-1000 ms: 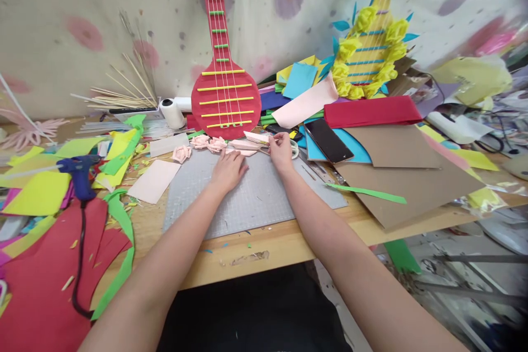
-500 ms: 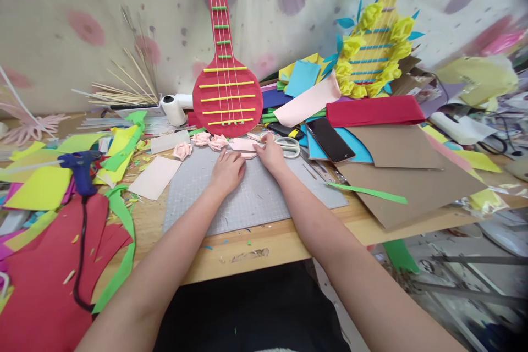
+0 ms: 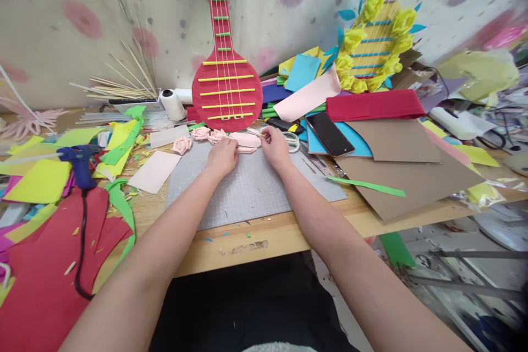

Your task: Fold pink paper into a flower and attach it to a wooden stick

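A pale pink paper strip [image 3: 246,142] lies across the far part of the grey cutting mat [image 3: 247,187], between my two hands. My left hand [image 3: 223,155] has its fingers curled around the strip's left end; the fingertips are partly hidden. At the right end, my right hand [image 3: 275,146] pinches it between thumb and fingers. White-handled scissors [image 3: 294,142] lie just behind and to the right of that hand. Several pink paper roses, one of them a loose rose [image 3: 182,145], sit beyond and left of my left hand. A pink paper rectangle [image 3: 155,171] rests at the mat's left edge.
A red paper banjo-like instrument [image 3: 226,91] stands behind the mat, and a yellow flowered one [image 3: 373,49] to its right. A blue glue gun [image 3: 80,164] lies among scraps at left. A phone [image 3: 330,135] and brown cardboard [image 3: 404,181] are at right.
My left hand has shifted slightly left and away from me, more over the strip's end. The right hand has shifted slightly right, its fingers now more upright. The view has tilted a little downward.
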### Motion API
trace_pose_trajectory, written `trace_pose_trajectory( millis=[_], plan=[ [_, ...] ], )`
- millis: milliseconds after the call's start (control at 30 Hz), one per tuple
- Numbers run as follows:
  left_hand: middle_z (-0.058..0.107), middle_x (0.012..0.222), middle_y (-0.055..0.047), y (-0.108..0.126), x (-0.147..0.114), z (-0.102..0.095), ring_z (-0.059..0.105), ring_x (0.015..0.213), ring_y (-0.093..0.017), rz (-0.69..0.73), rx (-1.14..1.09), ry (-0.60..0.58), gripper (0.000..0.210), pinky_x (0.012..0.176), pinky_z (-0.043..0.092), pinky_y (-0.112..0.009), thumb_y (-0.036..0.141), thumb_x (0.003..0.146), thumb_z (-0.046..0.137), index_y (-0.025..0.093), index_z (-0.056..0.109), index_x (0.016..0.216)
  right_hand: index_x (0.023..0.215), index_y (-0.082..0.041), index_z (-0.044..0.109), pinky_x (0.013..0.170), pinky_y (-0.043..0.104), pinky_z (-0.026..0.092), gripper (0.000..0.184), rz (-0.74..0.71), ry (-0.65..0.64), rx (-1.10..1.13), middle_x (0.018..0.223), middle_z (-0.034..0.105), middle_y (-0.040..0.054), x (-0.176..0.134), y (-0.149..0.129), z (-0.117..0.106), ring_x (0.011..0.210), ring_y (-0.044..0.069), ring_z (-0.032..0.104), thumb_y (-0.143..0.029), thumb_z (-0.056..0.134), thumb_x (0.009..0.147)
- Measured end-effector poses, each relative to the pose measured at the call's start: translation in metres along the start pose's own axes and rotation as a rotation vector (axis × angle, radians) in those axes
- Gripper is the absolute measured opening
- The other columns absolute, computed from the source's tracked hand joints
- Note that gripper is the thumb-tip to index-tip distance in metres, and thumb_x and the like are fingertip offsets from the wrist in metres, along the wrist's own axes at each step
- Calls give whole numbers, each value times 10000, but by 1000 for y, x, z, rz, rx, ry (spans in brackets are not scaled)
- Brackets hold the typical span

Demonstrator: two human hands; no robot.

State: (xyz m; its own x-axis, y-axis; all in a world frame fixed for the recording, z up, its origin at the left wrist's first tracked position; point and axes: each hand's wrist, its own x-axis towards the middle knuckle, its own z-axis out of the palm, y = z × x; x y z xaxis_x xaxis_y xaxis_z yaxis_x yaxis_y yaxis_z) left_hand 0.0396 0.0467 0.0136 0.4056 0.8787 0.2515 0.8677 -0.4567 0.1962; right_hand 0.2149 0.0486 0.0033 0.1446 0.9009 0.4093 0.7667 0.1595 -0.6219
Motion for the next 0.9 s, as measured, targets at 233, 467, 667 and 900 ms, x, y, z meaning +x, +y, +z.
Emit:
trace_pose_trajectory(
  millis=[233,467,667,900],
  plan=[
    [612,871,-89,-1,-8,-5,539,947,-263,73,-52,-11,85,854,402,-398,158,699,523,189,573,760,900,-174,615,751,294,415,177,-86,-155,103,914,605,60,2,3,6,750,149,533,-233,495,785],
    [562,871,-36,-1,-31,-4,536,797,-184,-110,-344,67,131,706,417,-309,148,644,539,201,513,761,940,-168,641,791,302,438,260,-151,-394,361,995,646,71,-2,-8,7,804,145,567,-354,538,791],
    [530,709,39,4,-41,-3,503,639,-111,-386,-869,161,210,596,381,-233,166,567,634,185,488,717,1049,-175,565,723,269,450,356,52,-458,682,1016,621,68,-4,-11,9,800,122,568,-327,601,729],
    [598,774,9,2,-43,-15,551,641,-91,-517,-1196,13,352,615,436,-228,204,544,735,141,561,843,918,-185,556,583,238,389,350,171,-500,870,713,590,-17,-6,-18,10,609,93,506,-301,684,614]
  ],
)
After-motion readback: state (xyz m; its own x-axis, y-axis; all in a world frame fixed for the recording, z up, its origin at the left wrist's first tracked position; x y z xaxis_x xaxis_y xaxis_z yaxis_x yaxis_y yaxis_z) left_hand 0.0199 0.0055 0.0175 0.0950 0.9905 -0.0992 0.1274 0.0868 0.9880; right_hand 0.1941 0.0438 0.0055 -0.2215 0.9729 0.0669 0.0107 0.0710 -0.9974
